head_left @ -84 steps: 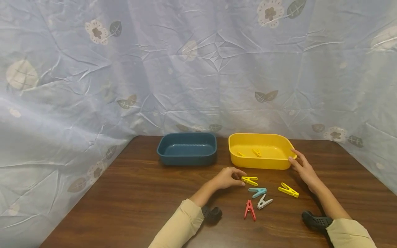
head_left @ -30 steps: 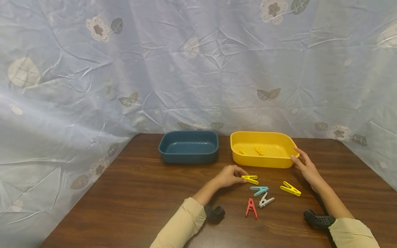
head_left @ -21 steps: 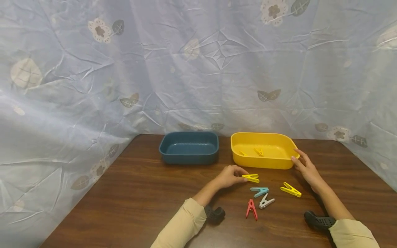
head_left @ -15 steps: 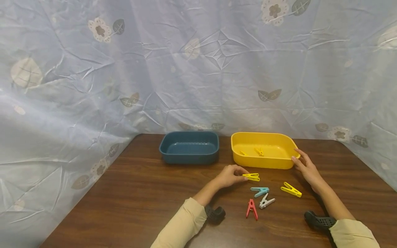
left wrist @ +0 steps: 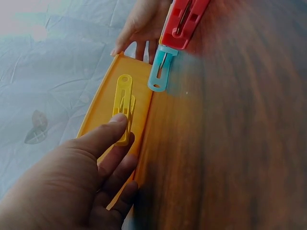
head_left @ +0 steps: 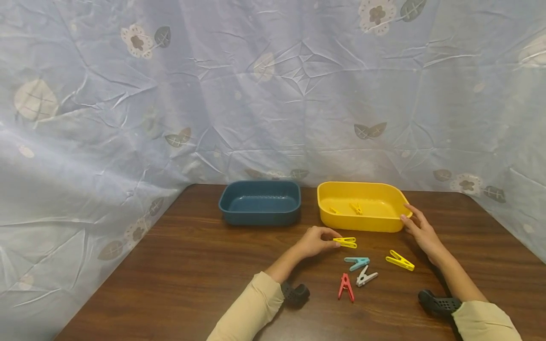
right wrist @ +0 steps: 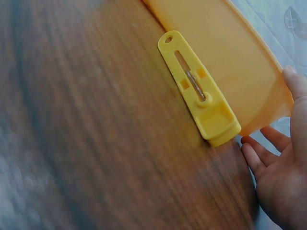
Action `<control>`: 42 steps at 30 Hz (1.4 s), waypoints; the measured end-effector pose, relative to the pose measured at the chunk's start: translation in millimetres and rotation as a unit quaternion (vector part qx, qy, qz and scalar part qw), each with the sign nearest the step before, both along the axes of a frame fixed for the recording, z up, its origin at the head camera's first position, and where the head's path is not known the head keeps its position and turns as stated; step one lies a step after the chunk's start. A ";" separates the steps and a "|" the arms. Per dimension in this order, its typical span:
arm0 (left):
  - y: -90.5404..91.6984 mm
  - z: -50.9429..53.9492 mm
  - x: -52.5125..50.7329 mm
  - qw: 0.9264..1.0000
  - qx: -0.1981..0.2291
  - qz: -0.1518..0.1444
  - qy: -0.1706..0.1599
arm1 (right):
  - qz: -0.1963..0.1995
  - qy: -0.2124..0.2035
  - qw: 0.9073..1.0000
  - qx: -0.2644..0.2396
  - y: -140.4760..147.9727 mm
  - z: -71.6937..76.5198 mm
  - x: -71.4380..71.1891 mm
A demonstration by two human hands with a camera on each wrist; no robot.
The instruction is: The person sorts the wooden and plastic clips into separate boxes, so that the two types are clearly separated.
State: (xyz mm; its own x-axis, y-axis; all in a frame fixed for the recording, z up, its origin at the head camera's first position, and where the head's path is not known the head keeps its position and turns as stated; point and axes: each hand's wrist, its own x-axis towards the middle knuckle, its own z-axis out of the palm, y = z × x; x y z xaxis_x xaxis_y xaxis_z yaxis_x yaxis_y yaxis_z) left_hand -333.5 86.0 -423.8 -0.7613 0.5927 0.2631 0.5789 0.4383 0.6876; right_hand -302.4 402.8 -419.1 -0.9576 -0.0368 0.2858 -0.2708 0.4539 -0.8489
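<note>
Pinching a yellow peg, touching a tub

Just right of the head frame's centre, the left hand pinches the peg between thumb and fingers at one end, probably so the other juts free. The right hand, fingers spread, touches the tub's right corner, perhaps to steady it.

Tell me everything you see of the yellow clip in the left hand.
The yellow clip looks plastic, with two arms, a hole near one end and a slot showing a wire spring. The left hand pinches it toward the other end. It points right in the head view, in front of the yellow bin; whether it touches the table is unclear.
</note>
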 end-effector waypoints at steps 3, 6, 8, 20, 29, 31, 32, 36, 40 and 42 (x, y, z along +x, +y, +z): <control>0.4 0.2 -0.4 1.000 0.001 0.005 -0.007 | -0.004 -0.003 1.000 0.001 0.7 0.2 -0.4; 0.9 0.7 -0.9 1.000 0.006 0.005 -0.009 | -0.005 -0.006 1.000 0.001 1.8 -0.1 -1.4; 1.2 1.2 -1.2 1.000 0.014 0.005 -0.011 | -0.005 -0.005 1.000 -0.001 2.5 -0.4 -2.2; 1.4 7.0 -1.1 0.999 0.044 0.006 -0.011 | -0.007 -0.009 1.000 -0.003 2.2 -2.0 -2.9; 5.7 23.1 -1.1 0.999 0.033 0.008 0.016 | -0.011 -0.013 1.000 0.005 3.4 -2.6 -3.6; 6.8 28.6 -2.4 0.999 0.031 0.010 0.024 | -0.012 -0.013 1.000 0.006 4.0 -3.1 -4.0; 7.2 31.6 -3.0 0.999 0.031 0.011 0.028 | -0.013 -0.014 1.000 0.006 4.2 -3.2 -4.0; 7.8 43.5 -6.2 0.999 0.036 0.017 0.025 | -0.015 -0.015 1.000 0.009 4.6 -3.0 -3.6; 9.5 51.7 -11.9 0.999 0.039 0.029 0.017 | -0.014 -0.013 1.000 0.008 4.0 -2.6 -3.4; 11.2 54.6 -15.5 0.998 0.042 0.035 0.016 | -0.013 -0.013 1.000 0.006 3.3 -2.3 -3.3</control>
